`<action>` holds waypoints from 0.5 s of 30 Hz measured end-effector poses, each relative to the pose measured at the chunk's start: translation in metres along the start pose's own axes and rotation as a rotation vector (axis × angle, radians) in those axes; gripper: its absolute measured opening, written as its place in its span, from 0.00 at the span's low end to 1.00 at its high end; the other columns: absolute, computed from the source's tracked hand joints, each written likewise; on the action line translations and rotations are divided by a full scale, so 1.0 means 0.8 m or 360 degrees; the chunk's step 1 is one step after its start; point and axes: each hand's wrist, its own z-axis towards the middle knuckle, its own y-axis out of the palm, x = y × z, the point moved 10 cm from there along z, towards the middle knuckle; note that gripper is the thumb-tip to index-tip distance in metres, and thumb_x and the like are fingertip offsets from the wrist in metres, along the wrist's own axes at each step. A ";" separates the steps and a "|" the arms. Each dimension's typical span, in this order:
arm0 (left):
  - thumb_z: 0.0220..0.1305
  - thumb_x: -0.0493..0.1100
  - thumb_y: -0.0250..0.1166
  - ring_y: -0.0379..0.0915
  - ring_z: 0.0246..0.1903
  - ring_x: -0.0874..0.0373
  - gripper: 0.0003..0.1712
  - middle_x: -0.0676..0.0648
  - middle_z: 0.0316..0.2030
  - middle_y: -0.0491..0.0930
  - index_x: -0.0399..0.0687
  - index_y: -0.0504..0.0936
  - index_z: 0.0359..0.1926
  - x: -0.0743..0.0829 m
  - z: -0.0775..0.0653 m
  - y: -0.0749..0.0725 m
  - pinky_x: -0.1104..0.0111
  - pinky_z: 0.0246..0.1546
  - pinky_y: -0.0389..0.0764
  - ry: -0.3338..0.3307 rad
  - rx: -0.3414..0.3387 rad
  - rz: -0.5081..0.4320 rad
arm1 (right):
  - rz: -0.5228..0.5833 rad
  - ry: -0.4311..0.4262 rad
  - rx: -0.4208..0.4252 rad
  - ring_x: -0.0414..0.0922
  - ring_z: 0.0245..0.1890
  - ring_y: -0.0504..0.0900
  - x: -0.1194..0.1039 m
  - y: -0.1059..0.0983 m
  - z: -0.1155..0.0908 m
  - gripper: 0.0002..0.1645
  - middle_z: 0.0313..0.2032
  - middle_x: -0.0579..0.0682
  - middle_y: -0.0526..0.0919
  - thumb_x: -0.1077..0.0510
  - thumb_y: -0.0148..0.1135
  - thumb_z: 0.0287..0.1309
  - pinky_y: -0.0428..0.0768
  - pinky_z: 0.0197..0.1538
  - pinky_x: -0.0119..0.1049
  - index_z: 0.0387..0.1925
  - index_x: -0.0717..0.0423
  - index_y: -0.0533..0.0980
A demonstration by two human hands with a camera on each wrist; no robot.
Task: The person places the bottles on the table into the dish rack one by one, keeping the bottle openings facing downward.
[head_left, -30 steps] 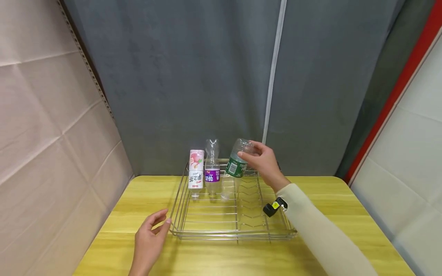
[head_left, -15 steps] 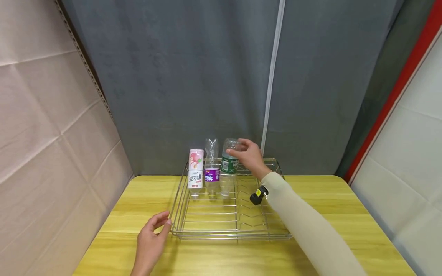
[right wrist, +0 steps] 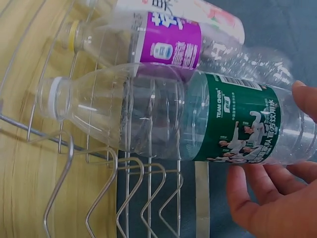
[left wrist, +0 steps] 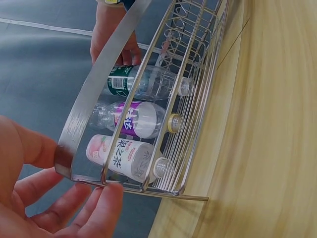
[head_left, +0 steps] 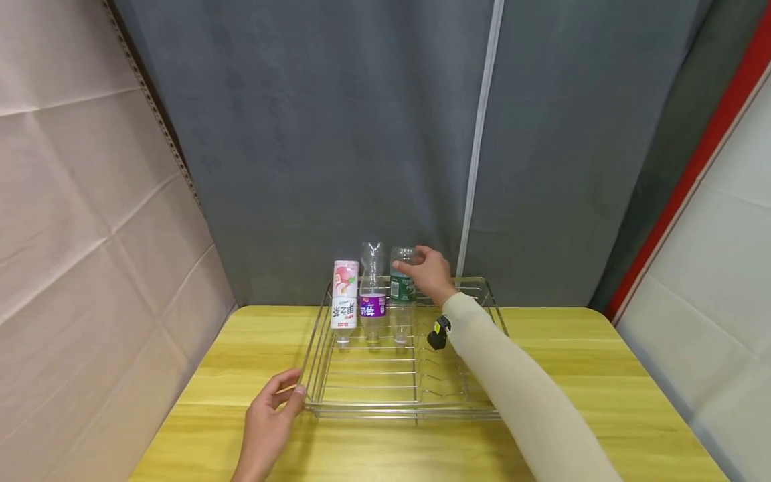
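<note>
My right hand (head_left: 430, 273) holds an upside-down clear water bottle (right wrist: 163, 114) with a green label by its base end, thumb on one side and fingers on the other. Its white-capped neck points down into a wire dish rack (head_left: 367, 404). Alongside stands an inverted clear bottle (head_left: 373, 306) with a purple label and yellow cap. Left of that is a pink-and-white peach drink bottle (head_left: 345, 298), also neck down. At the rack's front left corner, my left hand (head_left: 270, 416) grips the metal rim between thumb and fingertips, as the left wrist view shows.
The rack rests on a yellow wood-grain table (head_left: 560, 375). Zigzag wire dividers (right wrist: 111, 163) run along its right part. A grey curtain (head_left: 337, 147) hangs behind, with pale fabric walls (head_left: 108, 268) at both sides.
My right hand has carried the green-label bottle left, turned it from tilted to nearly vertical, and lowered it slightly beside the purple-label bottle. The left hand stays at the rack corner.
</note>
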 end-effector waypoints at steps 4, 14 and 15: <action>0.75 0.41 0.66 0.85 0.54 0.55 0.19 0.40 0.63 0.81 0.50 0.82 0.65 0.000 0.000 0.003 0.74 0.44 0.88 0.0006 -0.0011 -0.0014 | -0.0011 0.0052 0.0032 0.59 0.70 0.77 0.009 -0.002 0.007 0.56 0.72 0.61 0.76 0.41 0.77 0.61 0.79 0.71 0.56 0.81 0.55 0.60; 0.76 0.43 0.67 0.85 0.56 0.53 0.21 0.40 0.64 0.80 0.49 0.81 0.66 -0.003 -0.002 0.005 0.74 0.44 0.88 -0.0022 -0.0034 -0.0007 | -0.0002 0.0165 -0.0005 0.60 0.73 0.74 0.036 0.003 0.007 0.56 0.74 0.62 0.72 0.42 0.76 0.62 0.75 0.74 0.58 0.82 0.56 0.58; 0.76 0.43 0.67 0.85 0.56 0.52 0.21 0.40 0.64 0.80 0.49 0.81 0.66 -0.003 -0.003 0.006 0.74 0.44 0.88 -0.0028 -0.0037 -0.0004 | -0.0009 0.0165 -0.0003 0.60 0.72 0.74 0.037 0.003 0.007 0.56 0.74 0.62 0.73 0.42 0.76 0.62 0.75 0.74 0.58 0.82 0.56 0.58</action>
